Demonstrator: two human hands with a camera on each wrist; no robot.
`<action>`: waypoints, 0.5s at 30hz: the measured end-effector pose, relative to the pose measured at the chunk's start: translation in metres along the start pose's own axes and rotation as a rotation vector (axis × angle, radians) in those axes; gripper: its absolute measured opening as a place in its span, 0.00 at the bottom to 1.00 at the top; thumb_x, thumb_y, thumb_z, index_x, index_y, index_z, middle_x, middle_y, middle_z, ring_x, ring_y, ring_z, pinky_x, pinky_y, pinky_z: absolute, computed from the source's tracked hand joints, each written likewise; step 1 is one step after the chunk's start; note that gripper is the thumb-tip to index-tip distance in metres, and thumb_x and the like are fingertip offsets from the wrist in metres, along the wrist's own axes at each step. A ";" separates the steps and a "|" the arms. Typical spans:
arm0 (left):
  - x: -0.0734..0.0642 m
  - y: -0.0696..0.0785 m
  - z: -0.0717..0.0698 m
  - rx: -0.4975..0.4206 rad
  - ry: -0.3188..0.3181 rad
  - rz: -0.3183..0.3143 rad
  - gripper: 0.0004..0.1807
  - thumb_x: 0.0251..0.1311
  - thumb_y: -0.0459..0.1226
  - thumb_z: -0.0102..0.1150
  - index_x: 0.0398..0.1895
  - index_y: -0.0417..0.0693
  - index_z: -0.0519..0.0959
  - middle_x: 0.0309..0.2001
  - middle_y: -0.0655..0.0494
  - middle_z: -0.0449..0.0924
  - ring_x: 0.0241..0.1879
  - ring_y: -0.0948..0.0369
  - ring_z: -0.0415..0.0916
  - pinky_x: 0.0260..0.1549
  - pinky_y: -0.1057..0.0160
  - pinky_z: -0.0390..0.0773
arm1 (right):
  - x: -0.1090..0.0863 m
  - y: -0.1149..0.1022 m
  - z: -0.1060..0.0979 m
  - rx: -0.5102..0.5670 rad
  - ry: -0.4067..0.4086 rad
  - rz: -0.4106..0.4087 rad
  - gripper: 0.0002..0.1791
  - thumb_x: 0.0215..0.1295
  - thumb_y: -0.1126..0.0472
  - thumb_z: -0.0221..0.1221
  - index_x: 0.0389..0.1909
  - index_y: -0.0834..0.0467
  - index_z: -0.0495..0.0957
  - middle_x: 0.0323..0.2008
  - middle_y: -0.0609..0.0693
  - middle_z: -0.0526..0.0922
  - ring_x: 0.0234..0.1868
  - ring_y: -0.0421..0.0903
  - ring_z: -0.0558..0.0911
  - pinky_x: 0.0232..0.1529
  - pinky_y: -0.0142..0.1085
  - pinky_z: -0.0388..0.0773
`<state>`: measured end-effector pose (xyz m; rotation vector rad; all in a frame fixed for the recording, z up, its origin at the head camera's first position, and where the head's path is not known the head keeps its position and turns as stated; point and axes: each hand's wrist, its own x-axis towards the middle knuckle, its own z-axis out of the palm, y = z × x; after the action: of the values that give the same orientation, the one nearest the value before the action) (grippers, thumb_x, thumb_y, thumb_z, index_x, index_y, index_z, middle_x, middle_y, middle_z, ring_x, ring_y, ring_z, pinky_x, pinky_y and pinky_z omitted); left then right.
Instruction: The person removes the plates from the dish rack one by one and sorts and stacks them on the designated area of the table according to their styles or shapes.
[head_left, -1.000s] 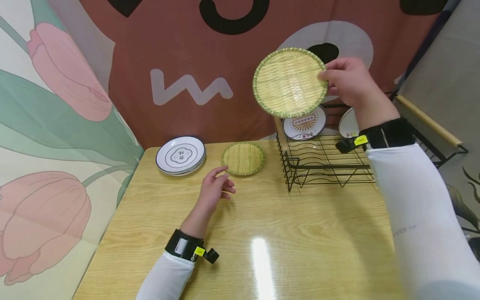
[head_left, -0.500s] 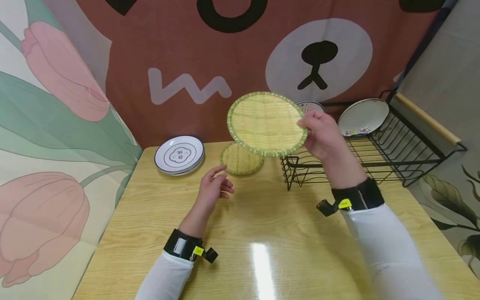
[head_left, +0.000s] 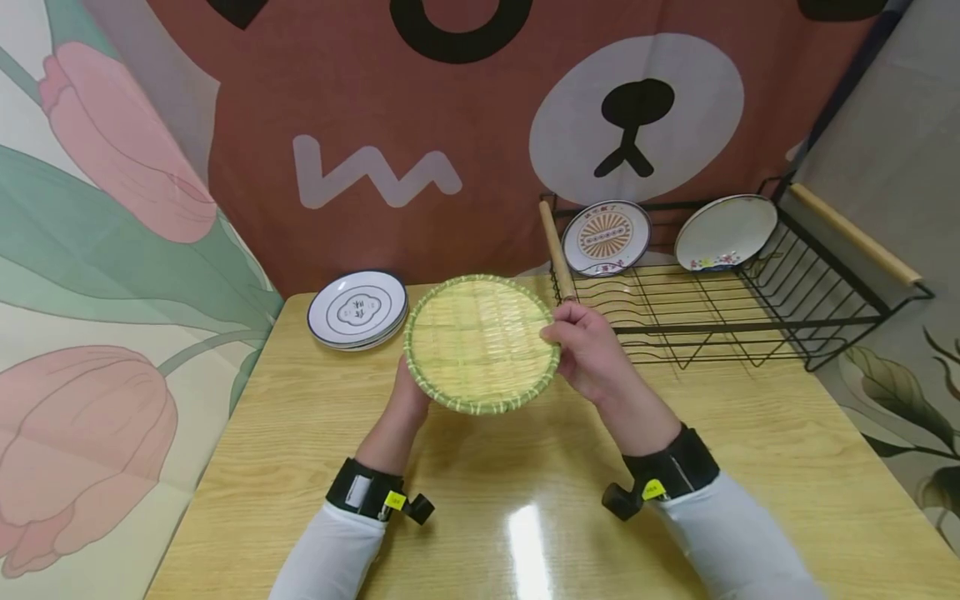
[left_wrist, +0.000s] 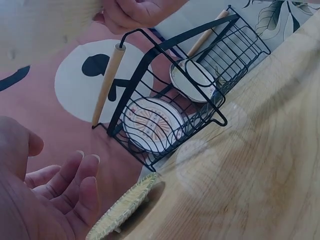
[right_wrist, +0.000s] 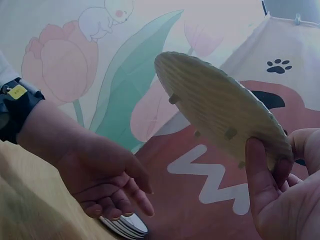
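Note:
My right hand (head_left: pixel 592 350) pinches the right rim of a round woven bamboo tray (head_left: pixel 482 343), raised over the table and tilted to the head camera. Its underside, with small pads on it, shows in the right wrist view. Behind the tray, my left hand (head_left: pixel 408 390) is mostly hidden in the head view. From the right wrist, that left hand (right_wrist: pixel 102 175) shows loosely bent fingers, apart from the tray and holding nothing. A second woven tray (left_wrist: pixel 122 207) lies on the table beside the left fingers; the raised one covers it in the head view.
Stacked white plates (head_left: pixel 357 308) with blue rims stand at the table's back left. A black wire dish rack (head_left: pixel 690 333) with wooden handles is at the back right, holding an orange-patterned plate (head_left: pixel 606 237) and a floral dish (head_left: pixel 726 233). Printed cloth hangs behind.
The right hand has brought the bamboo tray down and left from above the rack, in front of the left hand. The left hand has stayed nearly still.

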<state>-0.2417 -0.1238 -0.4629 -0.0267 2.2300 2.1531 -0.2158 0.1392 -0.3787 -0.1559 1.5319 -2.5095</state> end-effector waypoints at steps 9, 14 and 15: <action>0.001 -0.001 -0.003 -0.007 0.013 -0.007 0.18 0.78 0.47 0.43 0.59 0.55 0.79 0.44 0.54 0.81 0.41 0.59 0.78 0.41 0.61 0.81 | 0.001 0.011 0.000 0.004 0.025 -0.014 0.13 0.66 0.76 0.53 0.28 0.55 0.76 0.26 0.45 0.76 0.22 0.39 0.84 0.24 0.29 0.84; 0.002 0.011 -0.011 0.022 0.047 -0.039 0.21 0.77 0.52 0.44 0.55 0.54 0.82 0.39 0.51 0.81 0.30 0.60 0.79 0.29 0.58 0.84 | 0.002 0.012 -0.001 -0.002 0.048 -0.017 0.12 0.66 0.75 0.53 0.29 0.56 0.76 0.27 0.45 0.76 0.22 0.40 0.84 0.25 0.30 0.84; 0.001 0.015 -0.014 -0.001 0.049 -0.058 0.22 0.78 0.53 0.42 0.54 0.51 0.81 0.38 0.51 0.82 0.29 0.60 0.81 0.28 0.58 0.85 | 0.002 0.013 -0.001 0.000 0.053 -0.019 0.12 0.66 0.76 0.53 0.30 0.56 0.76 0.27 0.46 0.76 0.22 0.40 0.84 0.25 0.30 0.84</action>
<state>-0.2435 -0.1371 -0.4471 -0.1436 2.2246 2.1476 -0.2161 0.1338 -0.3906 -0.1052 1.5572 -2.5475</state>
